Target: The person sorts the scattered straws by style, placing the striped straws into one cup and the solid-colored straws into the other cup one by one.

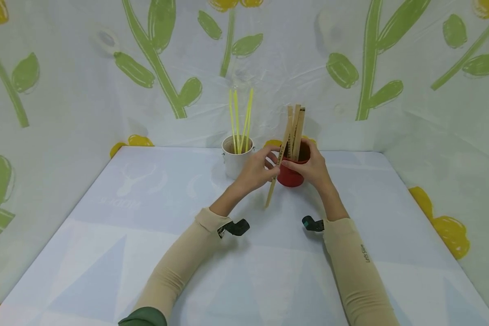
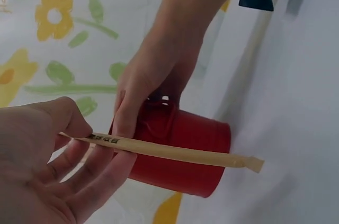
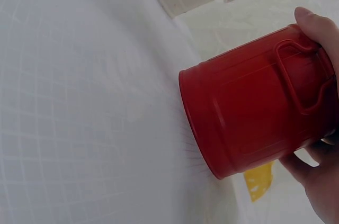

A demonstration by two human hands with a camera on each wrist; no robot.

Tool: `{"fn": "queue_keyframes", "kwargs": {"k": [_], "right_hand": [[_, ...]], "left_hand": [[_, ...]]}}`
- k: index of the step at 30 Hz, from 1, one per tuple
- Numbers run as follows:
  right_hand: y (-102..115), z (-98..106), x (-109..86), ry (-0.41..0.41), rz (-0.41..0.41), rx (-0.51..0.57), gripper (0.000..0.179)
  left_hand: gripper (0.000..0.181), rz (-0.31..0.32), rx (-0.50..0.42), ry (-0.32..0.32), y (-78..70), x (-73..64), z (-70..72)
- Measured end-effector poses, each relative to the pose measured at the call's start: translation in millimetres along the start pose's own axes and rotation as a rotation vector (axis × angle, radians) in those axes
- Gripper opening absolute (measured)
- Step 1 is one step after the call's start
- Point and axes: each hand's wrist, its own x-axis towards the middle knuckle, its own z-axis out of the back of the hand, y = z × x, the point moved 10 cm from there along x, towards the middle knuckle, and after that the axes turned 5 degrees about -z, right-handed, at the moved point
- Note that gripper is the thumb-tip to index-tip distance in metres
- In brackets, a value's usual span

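My left hand [image 1: 252, 173] pinches a thin paper-wrapped stick [image 1: 270, 192] between thumb and fingers, just left of the red bucket [image 1: 291, 178]. Black print marks its brown wrapper, and the lower end, flat and crimped in the left wrist view, points down toward the table. With its thumb and fingers around the rim, my right hand [image 1: 314, 168] holds the red bucket. A wire handle shows on the bucket's side in the right wrist view. Several similar paper-wrapped sticks [image 1: 296, 131] stand inside the bucket, their lower ends hidden.
A white bucket [image 1: 232, 166] with several thin yellow sticks [image 1: 236, 115] stands left of the red one, close to my left hand. The table [image 1: 146, 253] meets a flower-printed cloth backdrop [image 1: 281, 54] at the back and sides.
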Motion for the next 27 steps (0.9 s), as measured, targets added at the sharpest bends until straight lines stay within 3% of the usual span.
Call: {"fn": "queue_keyframes", "kwargs": {"k": [11,21,27], "right_hand": [[-1,0,-0.2,-0.007,0.016,-0.015,0.088],[-2,0,0.0,0.007,0.004,0.001,0.083],[-1,0,0.0,0.001,-0.005,-0.012,0.084]], "left_hand": [[0.042,-0.060,-0.026,-0.089,-3.7,22.8,8.9],[0.034,-0.177,0.072,-0.252,-35.3,43.0,30.2],[0.031,-0.229,0.068,-0.305,-52.4,55.6,41.4]]}}
